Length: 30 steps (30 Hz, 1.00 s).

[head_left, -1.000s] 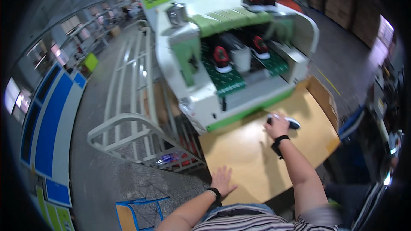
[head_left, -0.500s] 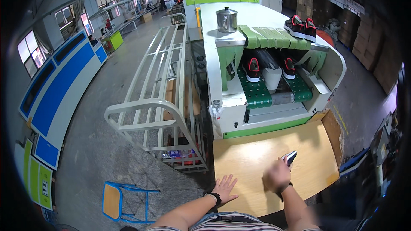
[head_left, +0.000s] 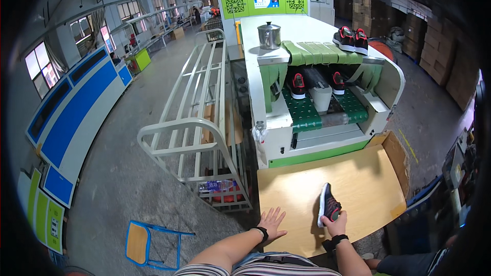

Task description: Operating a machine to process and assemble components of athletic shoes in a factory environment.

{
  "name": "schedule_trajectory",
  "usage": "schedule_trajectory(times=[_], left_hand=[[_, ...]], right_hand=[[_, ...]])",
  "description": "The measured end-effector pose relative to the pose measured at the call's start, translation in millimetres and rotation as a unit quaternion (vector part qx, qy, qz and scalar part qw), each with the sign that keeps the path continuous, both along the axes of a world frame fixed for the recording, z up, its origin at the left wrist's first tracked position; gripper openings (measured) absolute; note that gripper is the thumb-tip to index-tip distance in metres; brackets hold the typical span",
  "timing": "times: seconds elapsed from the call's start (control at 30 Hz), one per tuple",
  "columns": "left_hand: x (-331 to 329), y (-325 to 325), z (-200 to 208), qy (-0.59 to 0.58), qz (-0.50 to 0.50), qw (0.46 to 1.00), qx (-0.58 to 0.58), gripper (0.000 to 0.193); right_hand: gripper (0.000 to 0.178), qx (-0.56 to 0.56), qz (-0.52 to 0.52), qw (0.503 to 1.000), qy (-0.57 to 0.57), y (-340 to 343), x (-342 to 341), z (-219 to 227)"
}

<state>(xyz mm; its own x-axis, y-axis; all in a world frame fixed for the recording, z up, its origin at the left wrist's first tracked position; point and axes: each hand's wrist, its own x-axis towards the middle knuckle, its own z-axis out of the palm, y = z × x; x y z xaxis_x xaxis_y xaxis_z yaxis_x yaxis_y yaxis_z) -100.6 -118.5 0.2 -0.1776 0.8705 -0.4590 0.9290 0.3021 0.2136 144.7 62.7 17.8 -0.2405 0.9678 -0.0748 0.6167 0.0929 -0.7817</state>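
Observation:
My right hand (head_left: 335, 225) is closed on the heel end of a dark sneaker (head_left: 330, 203) with red trim and a white sole. The sneaker is tipped on its side over the wooden tabletop (head_left: 291, 189), toe pointing away from me. My left hand (head_left: 272, 223) lies flat on the table's left part, fingers spread, holding nothing. Ahead, two similar sneakers, a left one (head_left: 297, 87) and a right one (head_left: 338, 84), sit on the green conveyor belts (head_left: 306, 116) at the machine's mouth. A pair of sneakers (head_left: 351, 41) stands on top of the machine.
A lidded metal pot (head_left: 269, 36) stands on the white machine (head_left: 307, 25). Left of it is a metal rack (head_left: 179, 140) with bottles low inside. A blue-framed folding stool (head_left: 137, 243) is on the floor. A cardboard piece (head_left: 396, 158) borders the table's right side. Someone's leg (head_left: 409, 266) shows at lower right.
My right hand has drawn the sneaker nearer and turned it, so its side and red trim now show. My left hand stays flat on the table. The view has shifted slightly.

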Motion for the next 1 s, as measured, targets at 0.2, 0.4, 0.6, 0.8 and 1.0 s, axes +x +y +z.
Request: schedule_trajectory(times=[0.2,0.4,0.6,0.8,1.0], left_hand=[[1,2,-3,0.007,-0.001,1.0,0.006,0.096],[1,2,-5,0.013,-0.002,1.0,0.007,0.096],[2,2,-7,0.018,-0.012,0.999,0.031,0.096],[2,-2,-8,0.019,-0.013,0.999,0.037,0.094],[3,-2,-3,0.023,-0.014,0.999,0.03,0.094]], right_hand=[[0.101,-0.024,0.067,0.992,0.102,-31,-65,19],[0.078,-0.018,0.161,0.986,-0.041,-12,-62,23],[0.071,0.004,0.174,0.98,-0.094,-55,-17,31],[0.069,0.019,0.141,0.986,-0.086,-73,-11,32],[0.068,0.042,0.122,0.99,-0.053,-75,-13,27]])
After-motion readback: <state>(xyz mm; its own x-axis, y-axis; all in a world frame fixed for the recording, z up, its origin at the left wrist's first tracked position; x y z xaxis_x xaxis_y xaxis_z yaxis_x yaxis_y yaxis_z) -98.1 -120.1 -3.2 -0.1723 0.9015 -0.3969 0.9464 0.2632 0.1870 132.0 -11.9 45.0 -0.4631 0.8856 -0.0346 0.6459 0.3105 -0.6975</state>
